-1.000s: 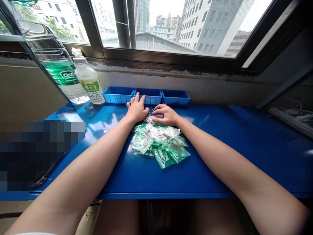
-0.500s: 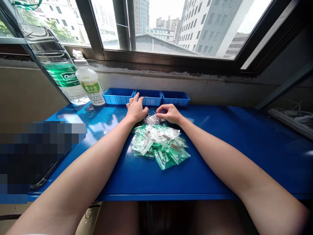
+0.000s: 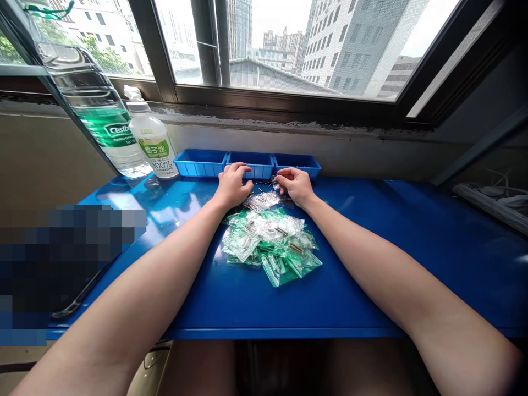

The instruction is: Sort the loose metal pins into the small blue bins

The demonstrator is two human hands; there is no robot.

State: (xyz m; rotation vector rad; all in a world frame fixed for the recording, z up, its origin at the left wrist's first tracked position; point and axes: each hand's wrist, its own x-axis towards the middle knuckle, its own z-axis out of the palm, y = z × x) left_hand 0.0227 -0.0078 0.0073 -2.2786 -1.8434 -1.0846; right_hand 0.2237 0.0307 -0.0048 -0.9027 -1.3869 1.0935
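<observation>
My left hand (image 3: 234, 186) rests on the blue table in front of the middle blue bin (image 3: 258, 171), fingers apart and nothing visible in them. My right hand (image 3: 297, 186) has its thumb and fingertips pinched together in front of the right blue bin (image 3: 297, 160); what lies between them is too small to make out. Several thin dark pin-like pieces (image 3: 264, 182) lie loose between the hands. Just nearer sits a small heap of shiny metal pieces (image 3: 263, 201). Closer still is a pile of clear and green plastic packets (image 3: 268, 236), some with small copper-coloured parts inside.
A third blue bin (image 3: 201, 165) stands left in the row, against the wall. Beside it are a white-labelled drink bottle (image 3: 154, 146) and a large water bottle (image 3: 103, 118). A blurred-out dark object (image 3: 70, 258) covers the table's left edge. Cables (image 3: 501, 192) lie at far right.
My right hand has moved right and slightly away from the metal heap, uncovering more of it. The fingers of my left hand have shifted a little to the right and lowered.
</observation>
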